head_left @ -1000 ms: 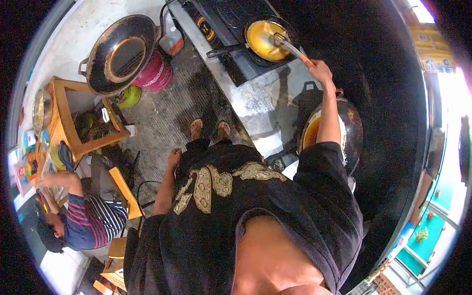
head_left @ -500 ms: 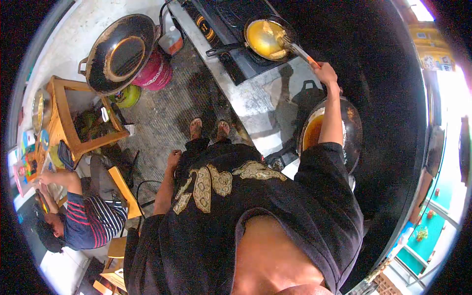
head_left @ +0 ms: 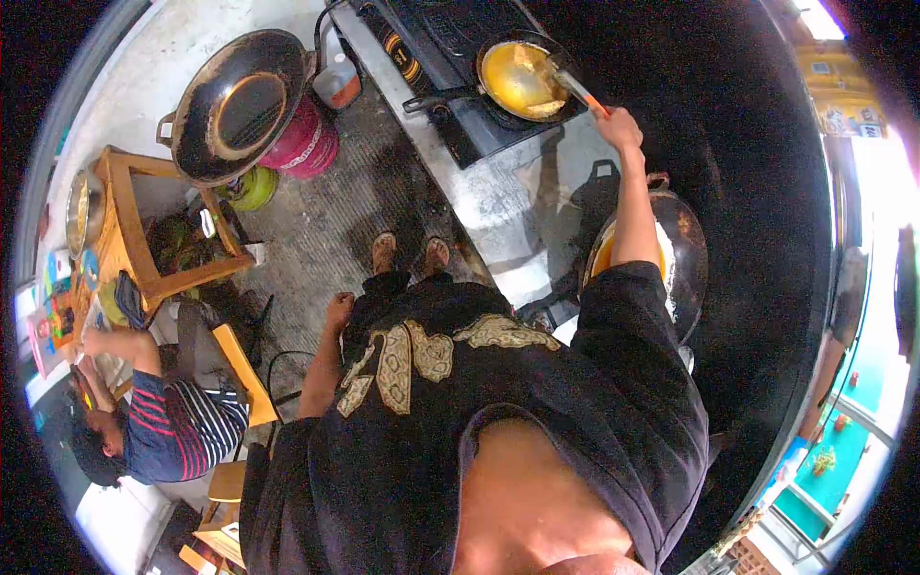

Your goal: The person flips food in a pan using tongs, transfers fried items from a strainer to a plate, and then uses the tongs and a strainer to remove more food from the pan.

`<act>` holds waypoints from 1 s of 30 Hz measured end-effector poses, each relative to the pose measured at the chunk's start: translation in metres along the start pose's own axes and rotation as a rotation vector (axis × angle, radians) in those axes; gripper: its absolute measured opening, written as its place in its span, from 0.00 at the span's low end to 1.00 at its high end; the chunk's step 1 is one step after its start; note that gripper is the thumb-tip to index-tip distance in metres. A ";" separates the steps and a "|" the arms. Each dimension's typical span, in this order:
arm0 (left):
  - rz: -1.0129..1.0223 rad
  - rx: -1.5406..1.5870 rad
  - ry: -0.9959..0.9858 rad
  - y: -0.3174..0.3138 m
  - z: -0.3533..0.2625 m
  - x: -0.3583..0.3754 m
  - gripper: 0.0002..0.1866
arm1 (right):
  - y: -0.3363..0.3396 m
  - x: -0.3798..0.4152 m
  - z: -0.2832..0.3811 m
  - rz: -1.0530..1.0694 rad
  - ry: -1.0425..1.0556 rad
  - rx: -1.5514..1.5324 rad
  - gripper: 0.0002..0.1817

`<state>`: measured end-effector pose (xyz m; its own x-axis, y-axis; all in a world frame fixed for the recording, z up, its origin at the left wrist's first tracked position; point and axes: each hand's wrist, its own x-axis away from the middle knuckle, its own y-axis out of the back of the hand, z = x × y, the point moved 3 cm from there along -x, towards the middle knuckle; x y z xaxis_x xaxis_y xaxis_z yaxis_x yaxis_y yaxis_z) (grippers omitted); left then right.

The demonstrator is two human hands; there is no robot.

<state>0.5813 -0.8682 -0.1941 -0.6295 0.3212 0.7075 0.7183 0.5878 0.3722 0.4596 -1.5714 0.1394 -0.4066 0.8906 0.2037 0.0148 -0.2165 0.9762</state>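
My right hand (head_left: pixel 619 129) is closed around the orange handle of a metal spatula (head_left: pixel 577 88). The spatula's far end reaches into a frying pan (head_left: pixel 482 103) that sits on the stove (head_left: pixel 460 38). Yellow oil (head_left: pixel 513 81) fills the pan, and pieces of golden food (head_left: pixel 544 109) lie in it. Below my right forearm stands a large wok (head_left: pixel 688 249) with brownish-orange oil, partly covered by the arm. At my left side, beside the thigh, hangs my left hand (head_left: pixel 340 309), fingers curled in, with nothing visible in it.
On the left, a large dark wok (head_left: pixel 196 125) rests over a pink gas cylinder (head_left: pixel 305 149), next to a green cylinder (head_left: pixel 251 189). A wooden table frame (head_left: pixel 144 230) stands nearby. Another person (head_left: pixel 182 426) in a striped shirt sits at lower left by a wooden chair (head_left: pixel 244 374).
My right hand and the spatula have shifted slightly left and up, and the food in the pan has moved a little. My left hand stays at my side.
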 end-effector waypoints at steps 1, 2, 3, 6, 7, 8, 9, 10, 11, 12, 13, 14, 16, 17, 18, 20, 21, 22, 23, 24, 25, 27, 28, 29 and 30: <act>-0.013 -0.061 -0.013 0.000 -0.009 0.005 0.22 | -0.006 -0.004 0.000 0.020 0.010 0.009 0.26; -0.028 -0.121 -0.026 0.002 -0.020 0.011 0.22 | -0.009 -0.006 0.002 0.040 0.023 0.019 0.26; -0.042 -0.179 -0.037 0.003 -0.031 0.017 0.22 | -0.011 -0.004 0.002 0.045 0.035 0.028 0.26; -0.037 -0.082 -0.060 0.008 -0.056 0.033 0.22 | -0.007 -0.001 -0.003 0.059 -0.018 0.098 0.27; -0.040 -0.100 -0.045 0.009 -0.057 0.036 0.22 | -0.004 0.001 -0.005 0.055 -0.025 0.055 0.27; -0.042 -0.118 -0.032 0.010 -0.060 0.038 0.22 | -0.001 0.003 -0.003 0.037 -0.021 0.038 0.27; -0.043 -0.137 -0.019 0.010 -0.062 0.040 0.23 | 0.002 0.005 0.000 0.018 -0.018 0.022 0.27; -0.057 -0.143 -0.056 0.007 -0.050 0.033 0.22 | 0.006 0.006 0.004 0.000 -0.015 0.004 0.27; -0.071 -0.151 -0.093 0.002 -0.024 0.020 0.22 | 0.009 0.007 0.013 0.015 0.003 -0.019 0.29; -0.085 -0.161 -0.129 0.000 -0.010 0.012 0.22 | 0.012 0.009 0.024 0.031 0.020 -0.043 0.31; -0.038 -0.141 -0.067 0.001 -0.014 0.015 0.22 | 0.012 0.009 0.029 0.048 0.036 -0.067 0.33; 0.009 -0.120 -0.004 0.002 -0.023 0.021 0.22 | 0.008 0.002 0.031 0.053 0.043 -0.088 0.33; 0.043 -0.061 0.037 0.003 -0.020 0.021 0.22 | -0.013 -0.018 0.033 0.067 0.057 -0.130 0.33; 0.027 -0.019 0.013 0.000 0.004 0.008 0.22 | -0.025 -0.027 0.030 0.031 0.059 -0.124 0.35; 0.010 0.023 -0.010 -0.001 0.017 0.001 0.22 | -0.025 -0.029 0.027 0.030 0.063 -0.117 0.35; -0.035 -0.026 0.038 0.004 -0.010 0.017 0.22 | -0.025 -0.029 0.026 0.025 0.075 -0.102 0.36; -0.057 -0.051 0.063 0.006 -0.020 0.025 0.23 | -0.023 -0.024 0.025 0.004 0.060 -0.094 0.33; -0.045 -0.029 0.075 0.005 -0.018 0.024 0.23 | -0.017 -0.019 0.025 -0.018 0.043 -0.085 0.31; -0.031 -0.006 0.086 0.005 -0.016 0.023 0.23 | -0.012 -0.014 0.024 -0.041 0.025 -0.075 0.28; -0.017 0.014 0.099 0.005 -0.013 0.022 0.23 | -0.010 -0.011 0.024 -0.024 0.024 -0.077 0.29; 0.025 -0.027 -0.014 0.006 -0.016 0.024 0.23 | -0.007 -0.008 0.024 -0.006 0.022 -0.078 0.29; 0.109 -0.113 -0.242 0.007 -0.021 0.030 0.23 | -0.009 -0.008 0.022 0.028 0.039 -0.095 0.29; 0.067 -0.115 -0.159 0.007 -0.021 0.031 0.23 | -0.012 -0.010 0.019 0.043 0.058 -0.109 0.29; 0.025 -0.117 -0.075 0.005 -0.021 0.033 0.23 | -0.014 -0.011 0.018 0.059 0.078 -0.124 0.29; -0.017 -0.120 0.010 0.005 -0.021 0.035 0.22 | -0.014 -0.013 0.017 0.079 0.064 -0.139 0.33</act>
<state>0.5687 -0.8695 -0.1553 -0.6390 0.3039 0.7066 0.7383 0.5000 0.4526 0.4798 -1.5728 0.1242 -0.4669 0.8422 0.2697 -0.0755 -0.3418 0.9367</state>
